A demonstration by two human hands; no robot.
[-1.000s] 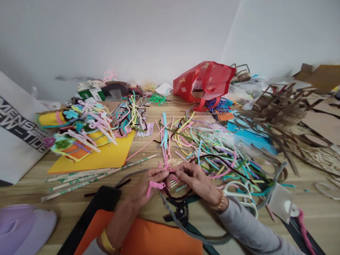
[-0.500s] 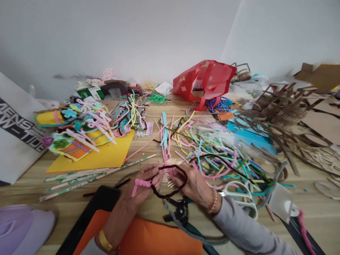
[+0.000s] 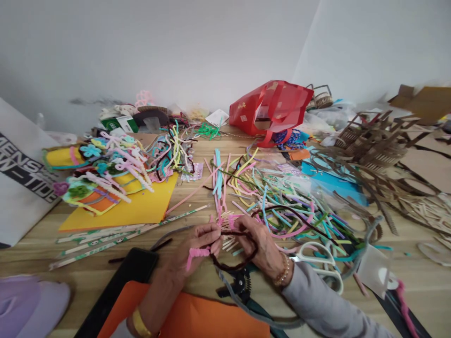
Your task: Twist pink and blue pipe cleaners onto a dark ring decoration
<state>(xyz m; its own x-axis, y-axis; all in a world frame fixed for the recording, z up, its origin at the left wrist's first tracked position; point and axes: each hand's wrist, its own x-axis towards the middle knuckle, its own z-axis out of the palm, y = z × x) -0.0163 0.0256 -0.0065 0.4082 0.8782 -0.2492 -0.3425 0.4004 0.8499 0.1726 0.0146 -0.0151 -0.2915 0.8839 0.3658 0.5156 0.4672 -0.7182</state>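
My left hand (image 3: 199, 241) is closed in a pinch on a dark brown pipe cleaner (image 3: 230, 268), right where it meets a pink twisted pipe cleaner (image 3: 198, 253) that sticks out below the fingers. The brown strand bends in a loop between both hands. On its other side my right hand (image 3: 260, 246) pinches the brown strand with curled fingers. A bit of pink pipe cleaner (image 3: 232, 219) shows by the right fingertips; whether it is joined to the brown one I cannot tell. Below the loop lies a black-handled plier-like tool (image 3: 240, 281).
White-handled scissors (image 3: 319, 258) lie beside my right wrist. A heap of coloured pipe cleaners (image 3: 292, 211) spreads behind them. Finished pipe-cleaner pieces (image 3: 105, 176) rest on yellow sheets (image 3: 81, 219) at left. A red bag (image 3: 246, 110) stands at the back; orange sheet (image 3: 197, 314) lies in front.
Both hands have shifted slightly right. The brown loop has dropped and narrowed, and my right fingers have moved along it. The pink piece moved right with my left hand.
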